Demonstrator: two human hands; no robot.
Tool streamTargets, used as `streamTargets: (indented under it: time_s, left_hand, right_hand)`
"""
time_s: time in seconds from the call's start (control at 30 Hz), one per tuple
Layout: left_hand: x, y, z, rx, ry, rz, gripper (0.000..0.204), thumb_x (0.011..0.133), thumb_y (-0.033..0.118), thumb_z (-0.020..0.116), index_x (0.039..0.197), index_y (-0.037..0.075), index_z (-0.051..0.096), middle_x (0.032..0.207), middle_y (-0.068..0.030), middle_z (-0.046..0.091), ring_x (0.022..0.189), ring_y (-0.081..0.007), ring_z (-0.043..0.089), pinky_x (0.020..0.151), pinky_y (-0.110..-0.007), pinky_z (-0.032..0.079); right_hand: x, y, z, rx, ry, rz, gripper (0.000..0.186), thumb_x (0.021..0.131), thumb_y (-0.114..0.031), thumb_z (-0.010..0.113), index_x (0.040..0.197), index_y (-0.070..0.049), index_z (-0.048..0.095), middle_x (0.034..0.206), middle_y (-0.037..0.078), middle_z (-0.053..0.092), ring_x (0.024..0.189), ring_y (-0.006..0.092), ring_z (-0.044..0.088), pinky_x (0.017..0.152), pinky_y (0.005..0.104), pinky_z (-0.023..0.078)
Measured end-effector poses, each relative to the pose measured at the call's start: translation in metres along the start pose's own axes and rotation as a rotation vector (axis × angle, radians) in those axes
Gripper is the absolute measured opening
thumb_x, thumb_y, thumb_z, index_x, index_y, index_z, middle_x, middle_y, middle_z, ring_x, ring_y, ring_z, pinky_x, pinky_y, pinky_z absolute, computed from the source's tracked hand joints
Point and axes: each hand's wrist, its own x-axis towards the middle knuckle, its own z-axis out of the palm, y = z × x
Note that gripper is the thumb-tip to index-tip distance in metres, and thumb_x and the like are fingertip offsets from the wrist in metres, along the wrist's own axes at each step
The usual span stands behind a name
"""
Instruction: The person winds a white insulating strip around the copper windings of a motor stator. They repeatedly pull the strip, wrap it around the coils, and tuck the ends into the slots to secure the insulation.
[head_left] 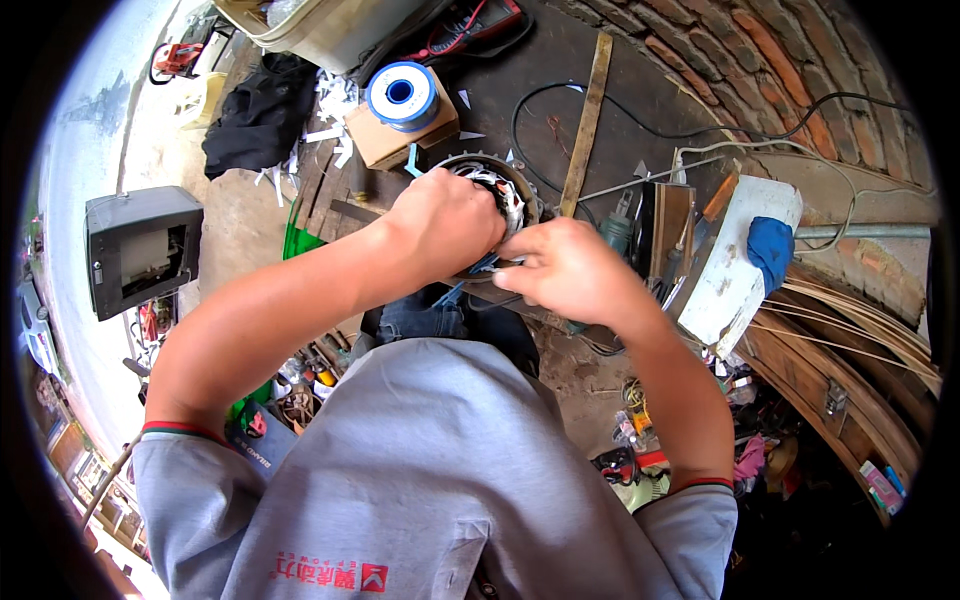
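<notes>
A round metal motor stator with a ribbed housing (525,186) sits at the bench's front edge in the middle of the head view, with white-wrapped windings (512,205) inside. My left hand (448,222) reaches over its left side, fingers curled down into the ring; what they grip is hidden. At the lower right of the ring, my right hand (548,262) has its fingers bent close together by blue strips (483,263); anything between them is too small to make out.
A solder-wire spool (428,108) rests on a cardboard box (385,150). A black cloth (255,115), wooden stick (585,130), green power tool (615,225) and white board with blue cloth (768,250) lie around. A brick wall (790,70) borders the back right; clutter (630,420) covers the floor below.
</notes>
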Motion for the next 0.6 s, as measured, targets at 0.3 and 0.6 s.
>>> streamTargets:
  time_s: [0.3, 0.6]
  left_hand:
    - [-0.025, -0.04, -0.037, 0.204, 0.331, -0.146, 0.014, 0.08, 0.009, 0.061, 0.091, 0.002, 0.066, 0.085, -0.0123, 0.064, 0.065, -0.027, 0.069, 0.056, -0.04, 0.056]
    - [-0.018, -0.11, -0.085, 0.133, 0.679, -0.154, 0.012, 0.088, 0.014, 0.061, 0.086, 0.003, 0.056, 0.087, -0.013, 0.06, 0.073, -0.0345, 0.066, 0.06, -0.045, 0.054]
  right_hand:
    - [-0.059, -0.031, -0.044, -0.346, 0.036, 0.042, 0.03, 0.084, -0.024, 0.071, 0.09, 0.005, 0.071, 0.064, 0.016, 0.064, 0.059, 0.0273, 0.063, 0.058, 0.0386, 0.048]
    - [-0.05, -0.085, 0.02, -1.229, 0.295, 0.143, 0.029, 0.085, -0.021, 0.06, 0.095, 0.002, 0.074, 0.107, 0.021, 0.071, 0.07, 0.0223, 0.069, 0.058, 0.0361, 0.053]
